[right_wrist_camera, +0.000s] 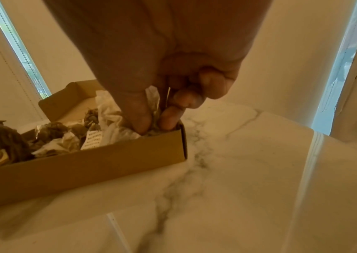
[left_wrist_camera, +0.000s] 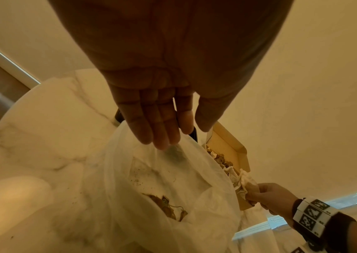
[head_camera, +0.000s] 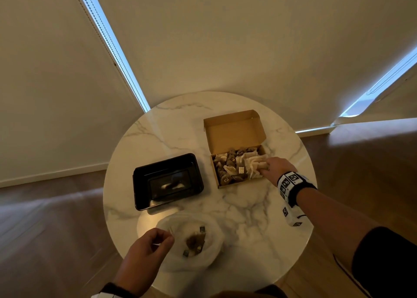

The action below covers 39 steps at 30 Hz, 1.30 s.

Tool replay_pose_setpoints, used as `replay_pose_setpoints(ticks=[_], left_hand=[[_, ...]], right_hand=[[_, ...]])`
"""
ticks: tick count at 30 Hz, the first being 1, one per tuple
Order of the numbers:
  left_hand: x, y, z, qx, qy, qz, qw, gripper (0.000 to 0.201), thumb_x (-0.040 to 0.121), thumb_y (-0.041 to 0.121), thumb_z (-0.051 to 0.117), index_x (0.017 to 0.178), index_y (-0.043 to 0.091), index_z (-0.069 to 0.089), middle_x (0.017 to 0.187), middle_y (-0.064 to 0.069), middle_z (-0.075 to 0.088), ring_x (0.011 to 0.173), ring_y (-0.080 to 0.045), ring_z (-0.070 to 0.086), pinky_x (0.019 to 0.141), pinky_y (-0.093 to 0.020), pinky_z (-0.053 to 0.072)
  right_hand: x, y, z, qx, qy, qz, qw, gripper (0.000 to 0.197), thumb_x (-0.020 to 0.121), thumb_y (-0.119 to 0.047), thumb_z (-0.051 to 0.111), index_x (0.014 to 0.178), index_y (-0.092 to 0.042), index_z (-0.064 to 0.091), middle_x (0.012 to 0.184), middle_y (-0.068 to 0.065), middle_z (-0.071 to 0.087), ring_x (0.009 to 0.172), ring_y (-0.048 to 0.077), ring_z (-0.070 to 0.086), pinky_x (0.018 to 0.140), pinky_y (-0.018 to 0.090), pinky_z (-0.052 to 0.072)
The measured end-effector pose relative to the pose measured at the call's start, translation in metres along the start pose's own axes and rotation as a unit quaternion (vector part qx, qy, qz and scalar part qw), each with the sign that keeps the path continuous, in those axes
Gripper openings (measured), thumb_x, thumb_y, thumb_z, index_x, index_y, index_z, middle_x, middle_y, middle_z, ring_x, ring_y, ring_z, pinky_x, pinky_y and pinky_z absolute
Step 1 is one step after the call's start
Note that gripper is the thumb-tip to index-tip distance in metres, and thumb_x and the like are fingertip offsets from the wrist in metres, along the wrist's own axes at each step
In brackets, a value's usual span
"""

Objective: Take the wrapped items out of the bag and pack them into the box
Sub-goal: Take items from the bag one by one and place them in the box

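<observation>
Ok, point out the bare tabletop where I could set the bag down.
Bare marble table lies behind the black tray, left of the box, and in front of the box, right of the bag. It is crowded between tray and bag.

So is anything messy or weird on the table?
A little. Dark crumbs are scattered inside the clear bag. The cardboard box is crowded, and the white wrapped item that the right hand pinches sticks up above its rim. Nothing looks broken.

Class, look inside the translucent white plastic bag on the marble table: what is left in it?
Inside the translucent white plastic bag, one brownish wrapped clump with small dark tags. Anything beneath the folds is hidden.
</observation>
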State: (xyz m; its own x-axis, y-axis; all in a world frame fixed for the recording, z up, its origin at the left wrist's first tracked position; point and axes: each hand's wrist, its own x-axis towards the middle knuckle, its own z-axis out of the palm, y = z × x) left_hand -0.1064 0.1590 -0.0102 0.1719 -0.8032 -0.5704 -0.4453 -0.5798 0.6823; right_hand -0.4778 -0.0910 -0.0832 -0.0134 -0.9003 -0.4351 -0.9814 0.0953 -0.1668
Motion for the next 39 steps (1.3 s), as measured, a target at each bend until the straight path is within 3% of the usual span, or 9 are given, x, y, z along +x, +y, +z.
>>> replay_pose_setpoints(ticks=[10,15,19,23,26,29,32,36,39], left_hand=[[-0.004,0.000,-0.001,0.037,-0.006,0.026,0.999,0.010,0.097,0.042,0.064,0.102,0.036,0.069,0.098,0.010,0.073,0.087,-0.006,0.068,0.085,-0.033,0.058],[0.001,-0.006,-0.004,0.116,0.070,0.063,0.989,0.008,0.094,0.045,0.068,0.102,0.041,0.068,0.112,0.017,0.054,0.102,-0.004,0.060,0.087,-0.025,0.053],[0.006,-0.015,-0.003,0.149,0.072,0.037,0.985,0.013,0.091,0.048,0.069,0.104,0.045,0.068,0.135,0.008,0.047,0.128,-0.012,0.048,0.111,-0.035,0.043],[0.009,-0.022,-0.002,0.130,-0.006,0.015,0.991,0.024,0.095,0.044,0.066,0.118,0.040,0.067,0.142,0.006,0.045,0.112,-0.001,0.054,0.100,-0.022,0.042],[0.013,-0.027,0.000,0.157,-0.027,0.005,0.987,0.043,0.098,0.030,0.063,0.140,0.032,0.058,0.150,0.002,0.041,0.123,-0.013,0.055,0.106,-0.020,0.041],[0.013,-0.024,0.000,0.168,-0.044,0.005,0.985,0.060,0.097,0.013,0.057,0.153,0.024,0.041,0.162,-0.002,0.027,0.141,-0.021,0.045,0.111,-0.021,0.034],[0.013,-0.020,-0.002,0.164,-0.049,0.014,0.985,0.064,0.094,0.009,0.056,0.154,0.022,0.038,0.170,-0.005,0.010,0.151,-0.024,0.034,0.117,-0.031,0.034],[0.013,-0.018,-0.001,0.156,-0.048,0.030,0.986,0.069,0.095,0.015,0.058,0.158,0.015,0.030,0.172,-0.004,0.005,0.154,-0.022,0.027,0.119,-0.027,0.025],[0.013,-0.019,0.001,0.157,-0.054,0.044,0.985,0.077,0.097,0.020,0.059,0.162,0.012,0.020,0.172,-0.006,0.008,0.156,-0.019,0.019,0.118,-0.019,0.017]], right_hand=[[-0.030,-0.012,-0.013,0.027,0.054,0.002,0.998,0.042,0.096,-0.040,0.060,0.132,-0.019,0.056,0.124,0.012,0.065,0.111,0.035,0.062,0.091,0.044,0.052],[-0.096,-0.055,-0.017,0.107,0.113,-0.136,0.978,0.016,0.093,-0.033,0.065,0.105,-0.024,0.066,0.105,0.001,0.063,0.094,0.020,0.061,0.082,0.039,0.054],[-0.155,-0.099,0.006,0.129,0.029,-0.266,0.955,0.014,0.095,-0.041,0.062,0.104,-0.031,0.062,0.101,-0.012,0.053,0.084,0.003,0.050,0.078,0.027,0.048],[-0.180,-0.127,0.046,0.049,-0.091,-0.219,0.970,0.039,0.089,-0.060,0.062,0.108,-0.033,0.042,0.107,-0.009,0.048,0.086,0.012,0.054,0.072,0.028,0.046],[-0.185,-0.133,0.066,0.074,-0.144,-0.178,0.970,0.031,0.093,-0.040,0.064,0.106,-0.035,0.036,0.107,-0.007,0.050,0.081,0.012,0.056,0.073,0.031,0.050],[-0.189,-0.132,0.068,0.124,-0.117,-0.205,0.964,0.033,0.094,-0.017,0.057,0.112,-0.039,0.040,0.107,-0.010,0.050,0.083,0.010,0.057,0.077,0.033,0.055],[-0.188,-0.125,0.065,0.149,-0.088,-0.239,0.956,0.054,0.089,-0.005,0.057,0.129,-0.039,0.046,0.120,-0.007,0.045,0.101,0.014,0.057,0.085,0.032,0.054],[-0.188,-0.120,0.059,0.051,-0.003,-0.284,0.957,0.055,0.089,-0.021,0.064,0.140,-0.032,0.047,0.133,-0.003,0.041,0.108,0.013,0.055,0.092,0.025,0.052],[-0.199,-0.136,0.052,0.058,0.043,-0.370,0.926,0.038,0.093,-0.031,0.059,0.130,-0.023,0.058,0.125,-0.005,0.050,0.105,0.008,0.053,0.092,0.020,0.048]])
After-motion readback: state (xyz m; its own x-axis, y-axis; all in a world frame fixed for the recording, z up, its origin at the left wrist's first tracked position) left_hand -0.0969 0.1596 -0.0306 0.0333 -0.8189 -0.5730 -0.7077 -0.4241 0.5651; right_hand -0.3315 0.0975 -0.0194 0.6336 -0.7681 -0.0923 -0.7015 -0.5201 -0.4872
